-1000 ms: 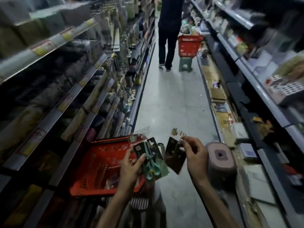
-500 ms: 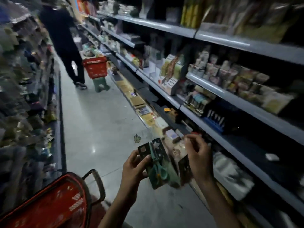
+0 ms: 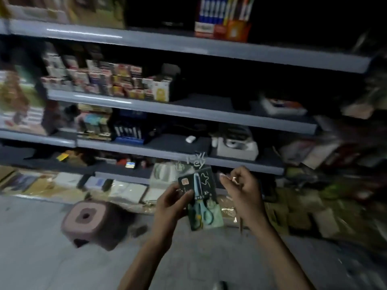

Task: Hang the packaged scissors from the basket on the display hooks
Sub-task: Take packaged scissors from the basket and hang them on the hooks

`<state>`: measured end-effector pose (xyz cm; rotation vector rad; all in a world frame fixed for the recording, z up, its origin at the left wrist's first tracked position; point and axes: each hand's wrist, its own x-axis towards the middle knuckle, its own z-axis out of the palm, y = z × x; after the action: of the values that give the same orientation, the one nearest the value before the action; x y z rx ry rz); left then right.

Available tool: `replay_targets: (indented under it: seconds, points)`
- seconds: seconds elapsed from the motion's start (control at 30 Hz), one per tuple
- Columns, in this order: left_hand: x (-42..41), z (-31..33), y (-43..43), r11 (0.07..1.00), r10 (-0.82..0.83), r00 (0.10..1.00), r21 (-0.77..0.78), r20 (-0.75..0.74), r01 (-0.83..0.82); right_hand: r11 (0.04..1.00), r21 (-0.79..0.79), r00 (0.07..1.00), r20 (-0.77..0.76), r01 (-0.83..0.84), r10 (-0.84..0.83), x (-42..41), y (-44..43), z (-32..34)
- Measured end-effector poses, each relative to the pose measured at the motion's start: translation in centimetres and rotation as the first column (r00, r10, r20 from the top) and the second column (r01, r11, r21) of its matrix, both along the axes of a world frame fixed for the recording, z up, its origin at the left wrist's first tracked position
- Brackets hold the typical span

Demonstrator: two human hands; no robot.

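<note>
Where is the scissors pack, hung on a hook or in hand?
In hand, not hung: the left hand grips the scissors pack in front of the shelves, on no hook.

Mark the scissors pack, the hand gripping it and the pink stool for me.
scissors pack [image 3: 201, 200]: head view, middle of the card.
left hand [image 3: 170, 206]: head view, back of the hand.
pink stool [image 3: 100, 226]: head view, seat top beside the centre hole.

The flat card pack of scissors [image 3: 201, 197] is near black with white doodle lines on its upper part and pale green below; the scissors inside have mint-green handles. The square plastic stool [image 3: 88, 220] is dusty pink with a darker brown centre. The long metal shelves [image 3: 188, 47] are grey-blue. The plastic pen tray [image 3: 129, 139] is bright blue. The small stacked cartons [image 3: 109, 80] show red, white and yellow.
</note>
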<state>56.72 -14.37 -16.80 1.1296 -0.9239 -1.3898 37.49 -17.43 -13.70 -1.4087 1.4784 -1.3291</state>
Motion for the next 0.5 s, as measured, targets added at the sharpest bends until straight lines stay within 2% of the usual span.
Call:
replay_targets:
  seconds: [0.13,0.27,0.37,0.43,0.5]
  points:
    - [-6.8,0.8,-1.1,0.981,-0.187,0.982,-0.049,0.003,0.187,0.977,-0.019,0.976,0.051,0.211,-0.210,-6.1,2.2,0.3]
    - [-13.6,1.6,-1.8,0.942,-0.330,0.944,-0.067,-0.019,0.328,0.940,-0.038,0.922,0.214,0.338,-0.323,-11.9,4.3,1.8]
    - [-19.2,2.5,-2.7,0.904,-0.417,0.909,-0.107,-0.015,0.414,0.903,-0.067,0.881,0.261,0.425,-0.395,-17.0,5.3,3.1]
    - [-23.4,3.2,-3.2,0.876,-0.468,0.884,-0.129,0.007,0.465,0.900,-0.071,0.880,0.258,0.429,-0.399,-20.7,5.7,3.8]
    - [-27.6,3.7,-3.4,0.850,-0.512,0.859,-0.134,0.015,0.510,0.907,-0.078,0.903,0.165,0.413,-0.397,-24.5,6.1,4.2]
